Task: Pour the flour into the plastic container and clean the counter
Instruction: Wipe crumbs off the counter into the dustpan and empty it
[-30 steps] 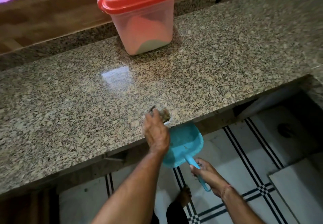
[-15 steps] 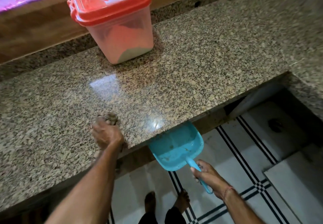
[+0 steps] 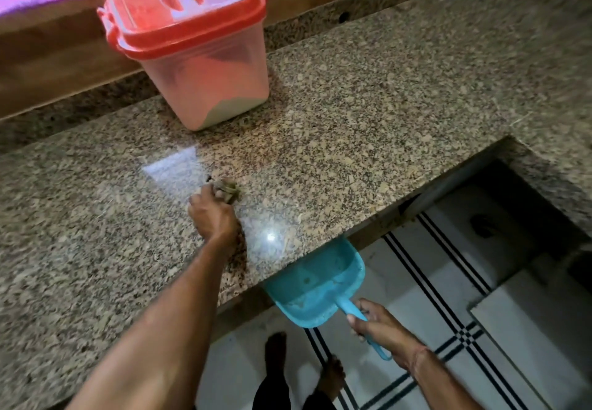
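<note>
1. Right now the left hand [image 3: 213, 216] is closed around a bunched brownish cloth [image 3: 228, 189], pressing it onto the granite counter [image 3: 368, 140], a little in from the front edge.
2. The cloth pokes out past the fingers on the far side; it sits just beside a bright light reflection on the stone.
3. The right hand [image 3: 381, 329] is wrapped around the handle of a blue dustpan [image 3: 317, 288], below counter level.
4. The dustpan's open mouth is tucked under the counter's front edge, to the right of the left forearm; specks of debris show inside the pan.
5. The plastic container [image 3: 205, 67] stands upright at the back of the counter, near the wooden backsplash [image 3: 48, 57], well apart from both hands.
6. Its red lid [image 3: 185, 2] is on, with the side clips showing at the lid's edges; can't tell if they're latched.
7. White flour [image 3: 232, 110] is visible through the clear wall, filling only the bottom.
8. The tiled floor [image 3: 480, 297], with dark stripe lines, and the person's bare feet [image 3: 331, 377] are visible below the counter.
</note>
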The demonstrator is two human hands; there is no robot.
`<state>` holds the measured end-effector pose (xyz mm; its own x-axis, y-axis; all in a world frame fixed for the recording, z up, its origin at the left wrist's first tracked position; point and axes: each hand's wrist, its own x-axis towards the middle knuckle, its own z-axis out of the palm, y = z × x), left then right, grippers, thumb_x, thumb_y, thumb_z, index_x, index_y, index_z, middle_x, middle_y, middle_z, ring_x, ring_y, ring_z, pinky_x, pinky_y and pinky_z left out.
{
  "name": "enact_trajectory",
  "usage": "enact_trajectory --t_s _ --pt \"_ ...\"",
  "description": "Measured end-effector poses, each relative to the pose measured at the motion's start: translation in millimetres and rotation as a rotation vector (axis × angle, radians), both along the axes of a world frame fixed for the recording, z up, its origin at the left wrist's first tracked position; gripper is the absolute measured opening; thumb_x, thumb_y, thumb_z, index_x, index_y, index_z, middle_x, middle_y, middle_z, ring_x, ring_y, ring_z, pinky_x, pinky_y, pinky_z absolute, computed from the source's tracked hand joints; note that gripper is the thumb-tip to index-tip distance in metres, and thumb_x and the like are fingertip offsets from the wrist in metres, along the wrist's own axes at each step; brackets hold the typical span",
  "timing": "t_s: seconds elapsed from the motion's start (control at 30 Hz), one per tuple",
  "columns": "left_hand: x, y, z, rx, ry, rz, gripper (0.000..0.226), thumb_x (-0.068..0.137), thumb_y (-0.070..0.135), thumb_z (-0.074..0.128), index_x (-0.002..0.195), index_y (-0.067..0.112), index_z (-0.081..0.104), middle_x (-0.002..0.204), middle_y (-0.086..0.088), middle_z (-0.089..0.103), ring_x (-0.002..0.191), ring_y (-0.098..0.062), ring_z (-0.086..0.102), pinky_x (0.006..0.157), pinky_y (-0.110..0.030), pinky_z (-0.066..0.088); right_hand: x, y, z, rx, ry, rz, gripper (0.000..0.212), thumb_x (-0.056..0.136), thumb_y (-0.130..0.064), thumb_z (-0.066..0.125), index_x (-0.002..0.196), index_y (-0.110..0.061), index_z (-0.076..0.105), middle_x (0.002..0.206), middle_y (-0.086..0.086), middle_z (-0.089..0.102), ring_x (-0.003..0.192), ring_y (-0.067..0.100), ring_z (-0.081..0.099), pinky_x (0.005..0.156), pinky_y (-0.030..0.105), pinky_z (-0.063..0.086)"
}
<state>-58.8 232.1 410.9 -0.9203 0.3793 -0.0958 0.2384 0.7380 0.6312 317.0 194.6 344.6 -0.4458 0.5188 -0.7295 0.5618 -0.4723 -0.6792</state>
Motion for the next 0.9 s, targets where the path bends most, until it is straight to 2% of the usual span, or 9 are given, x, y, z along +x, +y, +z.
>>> enact_trajectory --t_s 0.13,0.23,0.37,0.43,0.5,0.63,0.77,0.83,0.9 --pt "35.9 19.1 -6.1 0.080 0.117 -0.525 0.028 0.095 0.043 0.040 0.100 0.036 0.067 0.105 0.017 0.068 0.093 -0.004 0.066 0.079 -0.035 0.061 -6.9 -7.1 -1.8 -0.002 -0.035 -0.019 0.017 0.099 -0.021 0.063 0.109 -0.007 0.064 0.082 -0.002 0.060 0.073 0.010 0.056 0.070 0.024 0.047" --pt "57.7 28.4 -2.0 0.098 0.029 -0.874 0.026 0.101 0.035 0.041 0.095 0.028 0.066 0.105 0.005 0.067 0.097 -0.015 0.064 0.085 -0.039 0.057 -11.3 -13.8 0.1 0.000 -0.044 -0.049 0.017 0.099 -0.023 0.064 0.108 -0.008 0.064 0.083 -0.002 0.061 0.076 0.011 0.057 0.071 0.025 0.048" --pt "4.1 55.6 15.8 0.304 -0.028 -0.646 0.024 0.100 0.028 0.049 0.093 0.019 0.070 0.098 0.003 0.075 0.084 -0.014 0.074 0.069 -0.031 0.063 -8.1 -23.7 3.8 -0.020 -0.057 -0.099 0.012 0.099 -0.021 0.063 0.106 -0.012 0.065 0.083 -0.002 0.061 0.077 0.011 0.057 0.074 0.026 0.047" --pt "-36.9 70.0 12.4 0.128 0.044 -0.454 0.022 0.099 0.024 0.050 0.104 0.016 0.069 0.107 -0.003 0.071 0.090 -0.018 0.067 0.074 -0.024 0.056 -3.7 -31.0 4.0 -0.030 -0.067 -0.127 0.014 0.100 -0.021 0.063 0.108 -0.010 0.064 0.084 -0.002 0.060 0.078 0.011 0.055 0.075 0.026 0.046" --pt "-52.4 83.9 2.5 -0.087 0.213 -0.416 0.024 0.100 0.017 0.046 0.113 0.015 0.068 0.116 -0.011 0.069 0.099 -0.027 0.063 0.080 -0.036 0.053 -0.1 -38.3 3.2 -0.043 -0.081 -0.157 0.016 0.099 -0.024 0.064 0.107 -0.009 0.063 0.084 -0.003 0.059 0.078 0.011 0.055 0.076 0.027 0.046" --pt "15.0 91.0 0.5 0.165 0.330 -0.867 0.033 0.105 0.033 0.039 0.092 0.034 0.069 0.106 0.022 0.068 0.084 0.008 0.059 0.075 -0.027 0.053 0.7 -51.4 1.8 -0.082 -0.093 -0.244 0.011 0.101 -0.024 0.063 0.109 -0.016 0.065 0.090 -0.003 0.061 0.083 0.011 0.057 0.079 0.026 0.047" --pt "77.3 71.8 -7.1 0.216 0.185 -1.272 0.027 0.105 0.026 0.043 0.107 0.021 0.069 0.122 0.002 0.069 0.101 -0.006 0.059 0.090 -0.036 0.057 -0.8 -60.4 5.6 -0.101 -0.106 -0.320 0.014 0.101 -0.023 0.064 0.112 -0.016 0.066 0.095 -0.002 0.066 0.087 0.013 0.060 0.081 0.027 0.049" --pt "79.3 85.6 7.5 0.267 0.066 -1.304 0.030 0.107 0.028 0.041 0.106 0.020 0.070 0.110 0.002 0.072 0.099 -0.004 0.066 0.085 -0.033 0.061 1.3 -63.9 7.3 -0.096 -0.117 -0.324 0.014 0.101 -0.026 0.064 0.111 -0.017 0.067 0.090 -0.005 0.067 0.084 0.010 0.062 0.079 0.026 0.049" --pt "71.6 112.8 25.0 0.307 -0.006 -1.195 0.030 0.109 0.023 0.043 0.098 0.019 0.070 0.092 0.013 0.070 0.081 0.010 0.069 0.064 -0.011 0.055 4.0 -67.3 6.8 -0.092 -0.128 -0.344 0.014 0.100 -0.026 0.064 0.111 -0.016 0.066 0.085 -0.005 0.068 0.082 0.010 0.063 0.080 0.029 0.047"
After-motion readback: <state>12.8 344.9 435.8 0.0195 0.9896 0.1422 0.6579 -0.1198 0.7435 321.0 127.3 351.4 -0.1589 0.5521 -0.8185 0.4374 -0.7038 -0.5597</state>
